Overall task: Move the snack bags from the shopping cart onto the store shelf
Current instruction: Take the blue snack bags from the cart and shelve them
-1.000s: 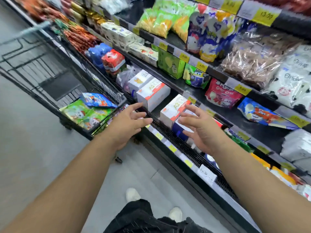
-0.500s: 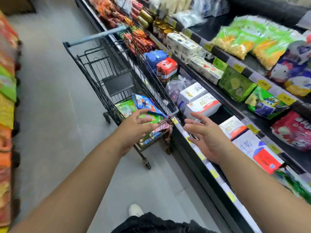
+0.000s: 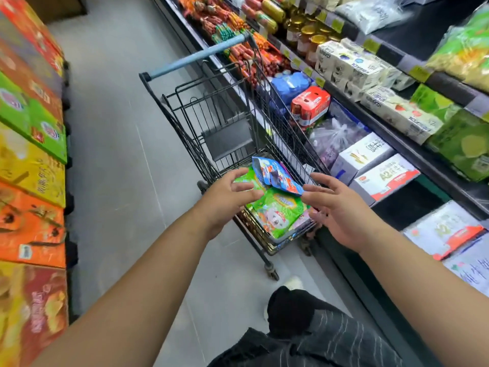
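1. The shopping cart (image 3: pixel 211 115) stood at the centre of the frame, drawn up close against the store shelf (image 3: pixel 434 168), which ran along the right side.
2. The snack bags lay at the near end of the cart's basket. A blue bag (image 3: pixel 275 176) sat tilted on top of a green bag (image 3: pixel 277 210). Other packs beneath them were only partly visible.
3. The left hand (image 3: pixel 225 197) reached in from the lower left, its fingers loosely spread above the green bag and gripping nothing. I could not tell whether the fingertips touched either bag.
4. The right hand (image 3: pixel 336 207) reached in from the lower right, palm turned towards the other hand. Its fingers were straight, parted and empty, and the fingertips were just beside the blue bag's lower corner.
5. Assessment: the step in hand was the reach for a pick-up from the cart. No bag had yet been lifted, so the bags in the basket were all yet to be moved.
6. Next move, in my judgement: close both hands on the blue bag, since it was uppermost and free. Lift it clear of the wire rim, then carry it to the right onto the shelf. That would call for a firm pinch on the slippery film and a free spot among the stock there.
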`<state>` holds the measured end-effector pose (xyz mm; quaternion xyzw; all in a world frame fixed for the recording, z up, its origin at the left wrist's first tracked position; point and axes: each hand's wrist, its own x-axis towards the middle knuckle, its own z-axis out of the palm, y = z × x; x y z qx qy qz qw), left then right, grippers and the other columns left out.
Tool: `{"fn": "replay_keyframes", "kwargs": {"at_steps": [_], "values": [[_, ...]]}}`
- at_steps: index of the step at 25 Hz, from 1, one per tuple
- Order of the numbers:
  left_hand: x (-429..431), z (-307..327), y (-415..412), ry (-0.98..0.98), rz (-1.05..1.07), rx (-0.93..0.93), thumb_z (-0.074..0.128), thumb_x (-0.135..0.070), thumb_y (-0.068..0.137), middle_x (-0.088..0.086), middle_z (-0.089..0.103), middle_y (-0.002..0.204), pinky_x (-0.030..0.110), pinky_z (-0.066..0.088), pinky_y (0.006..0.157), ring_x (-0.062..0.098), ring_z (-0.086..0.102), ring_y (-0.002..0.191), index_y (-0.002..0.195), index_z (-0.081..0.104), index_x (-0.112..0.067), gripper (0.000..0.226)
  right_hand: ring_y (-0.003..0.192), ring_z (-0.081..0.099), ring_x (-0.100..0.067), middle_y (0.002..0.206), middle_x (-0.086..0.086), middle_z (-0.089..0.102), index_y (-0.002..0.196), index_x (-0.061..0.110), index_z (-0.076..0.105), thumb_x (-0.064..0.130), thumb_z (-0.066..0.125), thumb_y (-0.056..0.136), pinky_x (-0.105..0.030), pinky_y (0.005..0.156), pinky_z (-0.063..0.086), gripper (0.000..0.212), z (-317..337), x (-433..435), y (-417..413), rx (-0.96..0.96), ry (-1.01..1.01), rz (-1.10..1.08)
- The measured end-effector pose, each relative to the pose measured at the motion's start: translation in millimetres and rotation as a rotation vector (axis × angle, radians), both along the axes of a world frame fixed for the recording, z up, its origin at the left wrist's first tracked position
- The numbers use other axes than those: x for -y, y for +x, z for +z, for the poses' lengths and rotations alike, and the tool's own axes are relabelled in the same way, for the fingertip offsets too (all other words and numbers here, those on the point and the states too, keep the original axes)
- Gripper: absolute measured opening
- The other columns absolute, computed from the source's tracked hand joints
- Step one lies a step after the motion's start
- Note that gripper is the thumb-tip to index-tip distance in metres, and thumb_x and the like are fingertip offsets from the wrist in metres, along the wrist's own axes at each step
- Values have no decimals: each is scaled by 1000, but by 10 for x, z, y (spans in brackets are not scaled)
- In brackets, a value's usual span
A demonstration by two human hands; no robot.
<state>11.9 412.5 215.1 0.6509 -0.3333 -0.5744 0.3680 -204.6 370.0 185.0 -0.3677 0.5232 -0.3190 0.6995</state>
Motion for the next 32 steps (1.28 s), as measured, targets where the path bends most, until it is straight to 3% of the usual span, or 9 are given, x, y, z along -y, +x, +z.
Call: {"fn": "replay_keyframes", "kwargs": {"at_steps": [7, 10, 14, 18, 22, 27, 32], "values": [[1014, -110, 355, 30, 8, 57, 73, -9, 89, 7, 62, 131, 37, 45, 105, 20, 61, 123, 141, 49, -24, 59, 108, 62, -17, 124, 0, 62, 132, 25, 53, 23, 74, 78, -39, 92, 40, 58, -417, 1032, 272, -56, 55, 101], [1496, -230, 488, 47, -10, 65, 74, -8, 89, 9, 63, 131, 38, 47, 108, 21, 63, 121, 139, 51, -23, 57, 112, 62, -18, 125, 0, 61, 130, 28, 53, 29, 76, 80, -37, 87, 41, 54, -577, 1379, 319, -139, 97, 139], [2074, -456, 584, 105, -69, 52, 74, -6, 89, 9, 62, 132, 39, 45, 111, 18, 64, 116, 139, 51, -22, 58, 109, 62, -15, 121, 4, 61, 129, 32, 53, 44, 76, 67, -32, 79, 43, 68, -731, 1702, 415, -188, 140, 100], [2799, -711, 686, 145, -233, 58, 71, -7, 91, 8, 62, 130, 31, 44, 100, 14, 60, 112, 144, 48, -20, 59, 105, 64, -14, 122, 1, 62, 126, 33, 55, 38, 78, 76, -31, 75, 43, 55, -986, 1982, 575, -183, 195, -45], [3428, -1051, 821, 169, -419, 84, 73, -12, 91, 7, 62, 131, 32, 44, 97, 15, 60, 112, 143, 49, -23, 58, 107, 62, -15, 123, 2, 63, 123, 35, 56, 50, 75, 64, -33, 81, 41, 64, -1208, 2154, 809, -215, 282, -258], [4047, -1562, 831, 188, -683, 232, 63, -37, 97, -12, 68, 113, 24, 47, 74, 0, 60, 89, 142, 50, -27, 48, 104, 61, -15, 123, 1, 59, 129, 28, 54, 34, 73, 84, -27, 76, 45, 49, -1638, 2339, 952, -349, 330, -487], [4433, -2204, 665, 220, -820, 410, 61, -45, 97, -2, 61, 131, 19, 43, 64, 12, 60, 103, 142, 50, -26, 50, 111, 61, -23, 132, -5, 56, 133, 25, 51, 38, 75, 82, -38, 91, 48, 58, -2356, 2433, 925, -371, 443, -718]]}}
